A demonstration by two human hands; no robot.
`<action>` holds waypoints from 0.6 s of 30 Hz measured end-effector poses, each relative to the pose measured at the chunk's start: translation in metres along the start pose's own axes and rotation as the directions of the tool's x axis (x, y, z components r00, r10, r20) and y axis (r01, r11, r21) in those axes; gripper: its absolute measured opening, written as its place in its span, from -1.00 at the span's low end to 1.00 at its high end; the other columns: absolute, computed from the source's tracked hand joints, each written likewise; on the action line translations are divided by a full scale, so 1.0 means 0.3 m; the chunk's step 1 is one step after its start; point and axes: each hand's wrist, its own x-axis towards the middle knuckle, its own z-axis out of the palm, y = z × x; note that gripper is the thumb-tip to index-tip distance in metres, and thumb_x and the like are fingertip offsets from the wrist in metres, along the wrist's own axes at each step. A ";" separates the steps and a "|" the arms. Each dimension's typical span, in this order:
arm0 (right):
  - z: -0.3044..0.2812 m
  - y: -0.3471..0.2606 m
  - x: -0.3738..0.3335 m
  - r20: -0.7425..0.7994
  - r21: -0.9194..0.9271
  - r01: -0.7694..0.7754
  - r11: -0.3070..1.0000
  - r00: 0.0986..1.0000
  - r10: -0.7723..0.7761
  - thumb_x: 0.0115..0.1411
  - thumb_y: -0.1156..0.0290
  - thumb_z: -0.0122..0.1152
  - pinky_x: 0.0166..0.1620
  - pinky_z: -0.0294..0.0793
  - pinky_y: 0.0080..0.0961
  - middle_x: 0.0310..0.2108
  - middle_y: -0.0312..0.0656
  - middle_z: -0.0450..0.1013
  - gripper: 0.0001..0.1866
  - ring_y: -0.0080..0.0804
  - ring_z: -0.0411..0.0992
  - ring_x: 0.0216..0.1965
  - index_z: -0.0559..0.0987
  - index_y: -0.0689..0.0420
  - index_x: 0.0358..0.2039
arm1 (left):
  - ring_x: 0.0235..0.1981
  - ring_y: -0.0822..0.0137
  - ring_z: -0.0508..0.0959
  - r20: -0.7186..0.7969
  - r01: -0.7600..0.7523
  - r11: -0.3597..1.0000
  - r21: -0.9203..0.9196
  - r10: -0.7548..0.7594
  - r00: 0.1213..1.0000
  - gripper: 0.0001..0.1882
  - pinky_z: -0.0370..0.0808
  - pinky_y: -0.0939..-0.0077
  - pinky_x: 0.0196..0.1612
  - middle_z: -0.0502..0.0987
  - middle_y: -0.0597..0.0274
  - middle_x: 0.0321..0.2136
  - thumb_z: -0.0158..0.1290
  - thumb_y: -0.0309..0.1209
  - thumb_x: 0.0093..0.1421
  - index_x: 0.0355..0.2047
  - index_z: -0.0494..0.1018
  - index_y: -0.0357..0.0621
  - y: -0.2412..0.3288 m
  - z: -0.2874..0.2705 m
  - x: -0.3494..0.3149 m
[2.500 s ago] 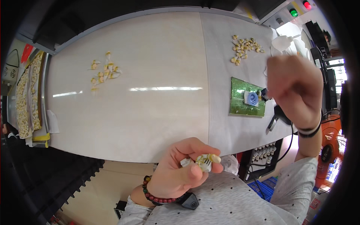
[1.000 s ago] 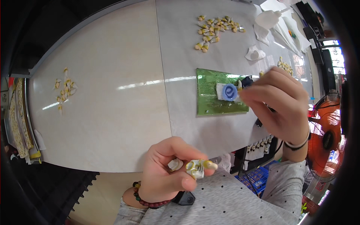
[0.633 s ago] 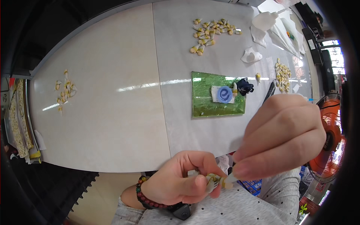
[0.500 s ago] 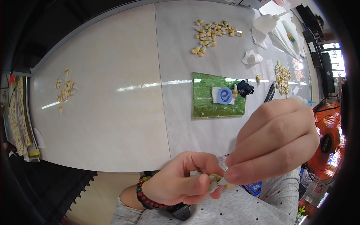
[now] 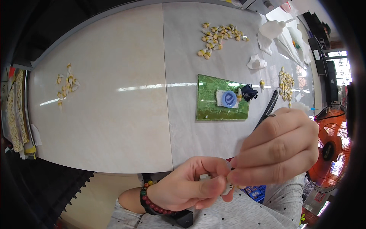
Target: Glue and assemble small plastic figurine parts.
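Note:
Low in front of me, my left hand (image 5: pixel 194 185) is closed, thumb and fingers pinching a small white piece with dark marks (image 5: pixel 228 188), largely covered by the fingers. My right hand (image 5: pixel 276 147) is also closed, with its fingertips pressed together right at that piece. What it holds, if anything, is hidden. Beyond the hands lies a green glassy plate (image 5: pixel 207 110) bearing a round blue cap (image 5: pixel 228 99) on a white pad. Beside the cap are a small white-and-yellow piece (image 5: pixel 239 94) and a crumpled dark blue lump (image 5: pixel 249 92).
White-and-yellow pieces lie in a far group (image 5: pixel 217 36), a right-hand pile (image 5: pixel 285 84) and a left cluster (image 5: pixel 68 87). A black stick-like object (image 5: pixel 271 103) is partly behind my right hand. White squeeze bottle (image 5: pixel 271 28), white scrap (image 5: pixel 256 62) and orange fan (image 5: pixel 328 149) are on the right.
My right hand has moved slightly down and turned, uncovering more of the black stick-like object. The pinched piece has shifted a little to the right and is more covered by fingers.

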 end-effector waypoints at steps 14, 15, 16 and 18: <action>-0.030 -0.058 0.040 0.143 -0.144 -0.146 0.979 0.976 0.167 -0.25 0.57 0.26 -0.67 0.21 -0.86 -0.60 -0.30 0.45 -0.85 -0.67 0.35 -0.63 0.59 0.14 -0.55 | -0.67 0.61 0.29 -0.032 -0.041 0.999 -0.004 0.041 0.999 -0.75 0.21 0.81 -0.64 0.42 0.14 -0.44 -0.01 -0.27 0.15 -0.36 0.32 -0.23 -0.011 0.021 0.005; -0.042 -0.060 0.051 0.195 -0.141 -0.127 0.982 0.969 0.153 -0.26 0.58 0.26 -0.67 0.21 -0.86 -0.59 -0.31 0.45 -0.85 -0.67 0.35 -0.62 0.59 0.14 -0.55 | -0.67 0.61 0.29 -0.032 -0.041 0.999 -0.006 0.041 0.999 -0.75 0.21 0.81 -0.64 0.42 0.14 -0.44 -0.01 -0.27 0.15 -0.36 0.32 -0.23 -0.010 0.019 0.004; -0.053 -0.066 0.058 0.247 -0.141 -0.112 0.984 0.958 0.144 -0.27 0.59 0.26 -0.67 0.21 -0.86 -0.59 -0.31 0.45 -0.84 -0.67 0.36 -0.61 0.59 0.13 -0.56 | -0.67 0.61 0.29 -0.005 -0.012 1.000 0.008 0.012 1.000 -0.75 0.21 0.81 -0.64 0.42 0.15 -0.44 -0.01 -0.26 0.15 -0.36 0.32 -0.22 -0.007 0.019 0.006; -0.049 -0.075 0.056 0.220 -0.141 -0.106 0.984 0.966 0.136 -0.27 0.59 0.26 -0.67 0.20 -0.86 -0.58 -0.32 0.45 -0.83 -0.68 0.36 -0.60 0.59 0.13 -0.56 | -0.67 0.61 0.29 0.026 0.022 1.000 0.021 -0.022 0.999 -0.74 0.22 0.81 -0.65 0.42 0.16 -0.45 0.00 -0.25 0.15 -0.36 0.31 -0.22 -0.010 0.016 0.008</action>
